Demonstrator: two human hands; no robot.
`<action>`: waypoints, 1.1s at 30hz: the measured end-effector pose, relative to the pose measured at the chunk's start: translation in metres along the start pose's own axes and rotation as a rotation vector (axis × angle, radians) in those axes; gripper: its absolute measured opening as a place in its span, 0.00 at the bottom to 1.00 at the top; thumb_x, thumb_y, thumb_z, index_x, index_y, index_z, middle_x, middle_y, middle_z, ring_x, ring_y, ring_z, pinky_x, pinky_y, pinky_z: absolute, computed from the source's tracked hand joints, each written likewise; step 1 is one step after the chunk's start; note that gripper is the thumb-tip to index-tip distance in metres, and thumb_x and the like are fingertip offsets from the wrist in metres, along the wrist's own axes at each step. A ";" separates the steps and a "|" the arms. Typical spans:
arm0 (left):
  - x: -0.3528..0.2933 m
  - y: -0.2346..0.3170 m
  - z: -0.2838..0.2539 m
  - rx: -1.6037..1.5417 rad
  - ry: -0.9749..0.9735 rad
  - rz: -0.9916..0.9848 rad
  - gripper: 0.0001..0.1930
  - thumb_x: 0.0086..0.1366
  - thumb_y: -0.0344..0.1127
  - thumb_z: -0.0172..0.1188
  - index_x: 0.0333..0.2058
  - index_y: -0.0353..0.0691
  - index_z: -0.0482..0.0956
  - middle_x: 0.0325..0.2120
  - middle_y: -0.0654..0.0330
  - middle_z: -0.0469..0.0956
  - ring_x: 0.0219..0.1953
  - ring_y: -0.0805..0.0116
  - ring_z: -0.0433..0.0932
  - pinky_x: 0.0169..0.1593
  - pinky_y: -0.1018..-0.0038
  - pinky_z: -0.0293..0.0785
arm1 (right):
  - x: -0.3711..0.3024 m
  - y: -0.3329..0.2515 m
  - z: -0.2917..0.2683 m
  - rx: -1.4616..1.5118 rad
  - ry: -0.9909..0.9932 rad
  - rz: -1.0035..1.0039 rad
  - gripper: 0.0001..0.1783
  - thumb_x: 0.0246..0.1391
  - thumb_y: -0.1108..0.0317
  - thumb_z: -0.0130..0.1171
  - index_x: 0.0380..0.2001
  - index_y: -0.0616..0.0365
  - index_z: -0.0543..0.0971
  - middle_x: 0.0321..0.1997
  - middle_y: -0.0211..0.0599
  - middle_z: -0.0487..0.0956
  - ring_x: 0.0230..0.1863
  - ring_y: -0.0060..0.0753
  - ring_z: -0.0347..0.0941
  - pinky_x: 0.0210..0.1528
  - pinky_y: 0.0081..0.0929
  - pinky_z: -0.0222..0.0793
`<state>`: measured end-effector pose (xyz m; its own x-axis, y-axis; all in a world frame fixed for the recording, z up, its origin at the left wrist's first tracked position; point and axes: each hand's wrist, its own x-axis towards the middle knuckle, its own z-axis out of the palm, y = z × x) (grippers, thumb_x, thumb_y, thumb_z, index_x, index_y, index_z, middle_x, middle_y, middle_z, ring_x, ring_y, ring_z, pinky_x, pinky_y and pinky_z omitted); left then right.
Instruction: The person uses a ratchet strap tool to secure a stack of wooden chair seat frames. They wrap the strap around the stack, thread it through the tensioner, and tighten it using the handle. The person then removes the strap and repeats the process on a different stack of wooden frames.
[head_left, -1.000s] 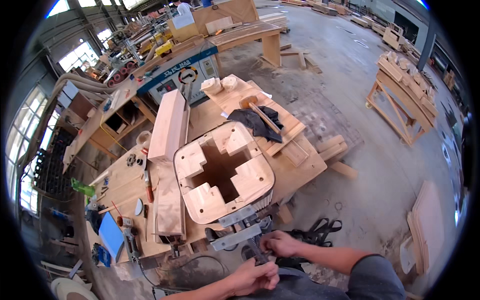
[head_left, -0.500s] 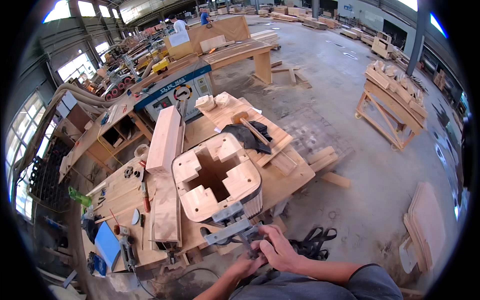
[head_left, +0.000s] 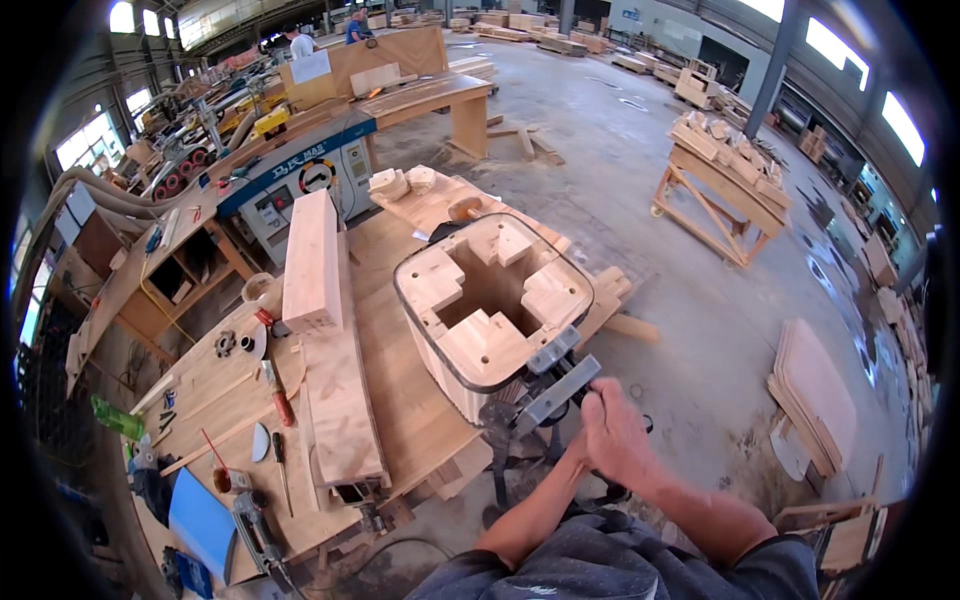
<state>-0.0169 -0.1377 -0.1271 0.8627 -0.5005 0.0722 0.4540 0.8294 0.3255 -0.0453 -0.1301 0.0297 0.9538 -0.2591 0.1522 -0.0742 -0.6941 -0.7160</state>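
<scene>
Wood box [head_left: 495,340] with a plus-shaped hole in the top is standing upright on the bench [head_left: 420,425], over toward its right edge, with a dark band [head_left: 483,388] snug around the rim. Grey metal clamp [head_left: 558,393] sits on the band at the corner nearest the person. Right hand [head_left: 622,430] is right there, fingers curled shut around the clamp's near end. Left hand [head_left: 583,455] is tucked behind it and mostly hidden, so can't tell what those fingers are doing. Just left of the box there's a long squared beam [head_left: 313,265] lying on a flat board [head_left: 343,415]. Further left it's pretty cluttered: a screwdriver [head_left: 282,465], a red-handled tool [head_left: 281,403], a blue sheet [head_left: 203,522] and a power tool [head_left: 257,535].
</scene>
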 end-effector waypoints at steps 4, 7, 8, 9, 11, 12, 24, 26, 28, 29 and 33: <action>-0.001 0.000 0.004 -0.006 0.017 0.005 0.23 0.66 0.39 0.66 0.57 0.41 0.71 0.49 0.58 0.76 0.54 0.63 0.76 0.56 0.66 0.75 | 0.007 -0.001 0.007 0.033 0.113 0.000 0.16 0.72 0.59 0.44 0.40 0.61 0.75 0.32 0.57 0.79 0.38 0.65 0.76 0.41 0.49 0.71; -0.003 0.004 0.003 0.008 0.029 0.003 0.24 0.65 0.39 0.66 0.57 0.40 0.71 0.48 0.58 0.77 0.52 0.63 0.77 0.55 0.66 0.75 | 0.011 0.005 0.014 0.057 0.182 -0.016 0.18 0.73 0.59 0.44 0.38 0.62 0.76 0.31 0.55 0.79 0.36 0.65 0.76 0.39 0.47 0.71; -0.003 0.003 0.002 0.010 0.035 0.000 0.24 0.65 0.39 0.67 0.57 0.40 0.71 0.47 0.57 0.77 0.52 0.62 0.77 0.54 0.66 0.76 | 0.012 0.008 0.017 0.054 0.221 -0.037 0.18 0.73 0.59 0.44 0.38 0.62 0.77 0.31 0.54 0.79 0.36 0.64 0.76 0.40 0.47 0.72; -0.006 0.002 0.001 0.013 0.034 -0.005 0.24 0.65 0.39 0.67 0.56 0.40 0.71 0.47 0.57 0.77 0.51 0.62 0.77 0.53 0.66 0.76 | 0.012 0.010 0.019 0.051 0.259 -0.061 0.19 0.73 0.59 0.43 0.38 0.62 0.77 0.31 0.54 0.79 0.35 0.63 0.76 0.40 0.46 0.72; -0.009 0.002 -0.003 0.035 0.040 -0.004 0.25 0.64 0.39 0.68 0.56 0.40 0.72 0.46 0.57 0.77 0.50 0.62 0.78 0.52 0.66 0.76 | 0.012 0.011 0.021 0.049 0.302 -0.080 0.19 0.73 0.59 0.42 0.38 0.63 0.77 0.31 0.54 0.80 0.35 0.62 0.76 0.40 0.45 0.72; -0.011 0.003 -0.005 0.050 0.039 0.002 0.25 0.64 0.39 0.68 0.56 0.40 0.72 0.46 0.57 0.78 0.50 0.62 0.78 0.52 0.66 0.77 | 0.014 0.010 0.021 0.051 0.309 -0.080 0.20 0.73 0.59 0.42 0.38 0.63 0.77 0.32 0.53 0.80 0.34 0.61 0.76 0.40 0.44 0.73; -0.084 0.077 0.033 0.168 0.419 -0.393 0.18 0.68 0.50 0.66 0.32 0.48 0.67 0.20 0.71 0.59 0.19 0.78 0.56 0.26 0.75 0.55 | 0.028 0.018 0.017 0.825 0.223 0.503 0.19 0.72 0.59 0.40 0.44 0.62 0.76 0.35 0.45 0.80 0.30 0.32 0.77 0.27 0.32 0.77; -0.089 0.090 0.040 0.221 0.455 -0.436 0.20 0.68 0.52 0.66 0.31 0.48 0.66 0.20 0.71 0.58 0.19 0.77 0.57 0.26 0.75 0.55 | 0.027 0.012 0.014 0.854 0.224 0.520 0.19 0.71 0.61 0.40 0.45 0.64 0.77 0.38 0.45 0.81 0.34 0.33 0.78 0.26 0.33 0.77; -0.086 0.096 0.045 0.270 0.445 -0.480 0.21 0.70 0.54 0.63 0.30 0.48 0.65 0.20 0.71 0.58 0.20 0.76 0.57 0.27 0.74 0.57 | 0.031 0.014 0.007 0.848 0.078 0.532 0.18 0.70 0.61 0.42 0.47 0.64 0.76 0.38 0.44 0.79 0.37 0.34 0.79 0.30 0.33 0.80; -0.088 0.094 0.039 0.257 0.365 -0.459 0.21 0.71 0.54 0.62 0.29 0.47 0.65 0.20 0.70 0.58 0.20 0.76 0.58 0.28 0.74 0.57 | 0.029 0.017 0.005 0.840 0.005 0.550 0.18 0.69 0.61 0.44 0.48 0.63 0.75 0.39 0.43 0.78 0.38 0.35 0.79 0.32 0.33 0.81; -0.083 0.087 0.008 -0.027 -0.004 -0.365 0.21 0.74 0.52 0.55 0.26 0.45 0.67 0.19 0.70 0.58 0.22 0.76 0.61 0.31 0.73 0.60 | 0.038 0.017 0.003 0.384 -0.016 0.265 0.18 0.68 0.60 0.47 0.45 0.66 0.78 0.42 0.44 0.81 0.43 0.35 0.77 0.51 0.31 0.70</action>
<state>-0.0507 -0.0256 -0.0970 0.6417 -0.7659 -0.0408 0.7378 0.6018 0.3058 -0.0095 -0.1497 0.0216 0.9213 -0.3810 -0.0783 -0.2055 -0.3058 -0.9297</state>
